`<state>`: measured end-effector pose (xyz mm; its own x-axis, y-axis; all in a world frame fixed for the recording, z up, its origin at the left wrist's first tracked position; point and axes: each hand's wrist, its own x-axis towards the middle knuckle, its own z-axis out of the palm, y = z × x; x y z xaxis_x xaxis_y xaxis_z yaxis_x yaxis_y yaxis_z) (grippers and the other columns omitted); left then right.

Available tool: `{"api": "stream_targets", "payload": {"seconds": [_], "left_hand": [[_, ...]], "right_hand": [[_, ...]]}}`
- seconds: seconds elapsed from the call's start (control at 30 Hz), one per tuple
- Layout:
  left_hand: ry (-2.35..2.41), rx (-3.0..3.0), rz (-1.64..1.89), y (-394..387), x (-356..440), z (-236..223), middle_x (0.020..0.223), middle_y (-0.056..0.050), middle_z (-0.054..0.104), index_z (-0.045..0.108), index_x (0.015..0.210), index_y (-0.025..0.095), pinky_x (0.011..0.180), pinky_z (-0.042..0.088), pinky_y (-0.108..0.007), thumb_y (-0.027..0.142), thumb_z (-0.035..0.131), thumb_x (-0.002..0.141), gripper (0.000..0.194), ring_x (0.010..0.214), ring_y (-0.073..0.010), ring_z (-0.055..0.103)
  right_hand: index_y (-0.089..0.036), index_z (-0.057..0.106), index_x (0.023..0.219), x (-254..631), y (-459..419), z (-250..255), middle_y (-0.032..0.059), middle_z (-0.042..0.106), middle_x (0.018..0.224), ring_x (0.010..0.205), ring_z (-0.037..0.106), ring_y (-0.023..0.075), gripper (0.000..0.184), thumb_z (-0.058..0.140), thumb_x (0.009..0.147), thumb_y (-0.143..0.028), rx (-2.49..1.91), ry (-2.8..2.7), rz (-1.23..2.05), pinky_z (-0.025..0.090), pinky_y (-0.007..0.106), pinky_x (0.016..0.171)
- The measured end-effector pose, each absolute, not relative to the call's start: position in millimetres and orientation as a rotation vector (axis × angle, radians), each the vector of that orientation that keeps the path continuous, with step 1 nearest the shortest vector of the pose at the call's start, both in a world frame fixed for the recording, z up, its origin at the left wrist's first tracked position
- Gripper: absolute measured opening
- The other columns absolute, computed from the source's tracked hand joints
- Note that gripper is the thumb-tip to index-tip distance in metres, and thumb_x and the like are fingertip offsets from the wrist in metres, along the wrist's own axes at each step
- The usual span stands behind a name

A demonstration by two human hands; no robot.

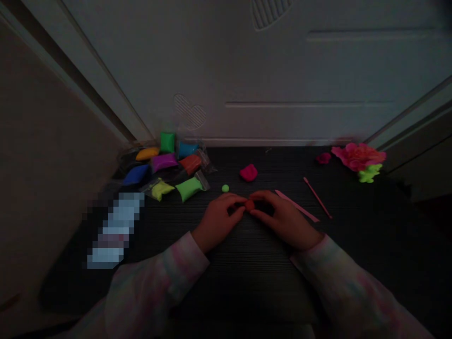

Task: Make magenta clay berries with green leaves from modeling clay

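Between my two hands, over the middle of the dark table point(226, 268), is a small reddish-orange piece of modelling clay point(250, 205). My left hand point(221, 217) pinches it from the left with thumb and fingers. From the right, the fingertips of my right hand point(278, 214) close on the same piece. Just beyond my left hand lies a small light green clay ball point(225, 188). A pink clay lump point(249, 173) rests farther back. Beside my right hand are a flat pink modelling tool point(296, 205) and a thin pink stick tool point(318, 197).
Several clay packets in clear bags lie at the back left, among them a purple packet point(164, 162) and a light green packet point(189, 188). A blurred-out bright screen point(120, 228) is at the left. A pink flower point(362, 156) sits back right. A white panelled door point(247, 66) rises behind.
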<state>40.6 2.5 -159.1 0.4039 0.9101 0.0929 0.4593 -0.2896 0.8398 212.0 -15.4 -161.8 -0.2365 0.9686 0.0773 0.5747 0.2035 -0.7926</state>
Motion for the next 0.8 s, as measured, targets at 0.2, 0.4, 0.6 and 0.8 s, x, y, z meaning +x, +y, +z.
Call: {"api": "stream_targets", "payload": {"seconds": [0.2,0.4,0.6,0.8], "left_hand": [[1.235,1.906,0.712,2,39,-160,0.091,-0.005,0.065,0.063,0.090,0.017,0.070,0.047,-0.029,0.020,0.055,0.073,0.019,0.077,-0.0156,0.059],[1.269,1.863,0.735,4,46,-160,0.090,-0.005,0.064,0.059,0.100,0.015,0.068,0.045,-0.027,0.032,0.051,0.078,0.029,0.077,-0.0150,0.057],[1.268,1.922,0.679,10,54,-163,0.077,-0.002,0.063,0.061,0.078,0.017,0.070,0.043,-0.028,0.033,0.047,0.080,0.022,0.077,-0.0151,0.056],[1.305,1.848,0.629,10,55,-159,0.076,0.000,0.064,0.062,0.078,0.017,0.069,0.043,-0.026,0.030,0.052,0.077,0.017,0.075,-0.0136,0.057]], "right_hand": [[-0.021,0.060,0.095,212,-14,-163,0.0048,0.065,0.095,0.091,0.057,0.0199,0.020,0.057,0.077,-0.027,-1.431,-1.991,0.739,0.044,0.039,0.082],[-0.022,0.061,0.096,211,-13,-166,0.0043,0.065,0.097,0.090,0.058,0.0193,0.019,0.053,0.079,-0.027,-1.380,-1.988,0.783,0.045,0.038,0.081],[-0.021,0.060,0.096,213,-16,-167,0.0043,0.066,0.095,0.087,0.058,0.0195,0.020,0.055,0.078,-0.025,-1.410,-1.974,0.737,0.046,0.038,0.078],[-0.018,0.060,0.094,213,-17,-163,0.0046,0.066,0.094,0.089,0.058,0.0181,0.018,0.056,0.077,-0.022,-1.405,-2.004,0.715,0.046,0.036,0.080]]}}
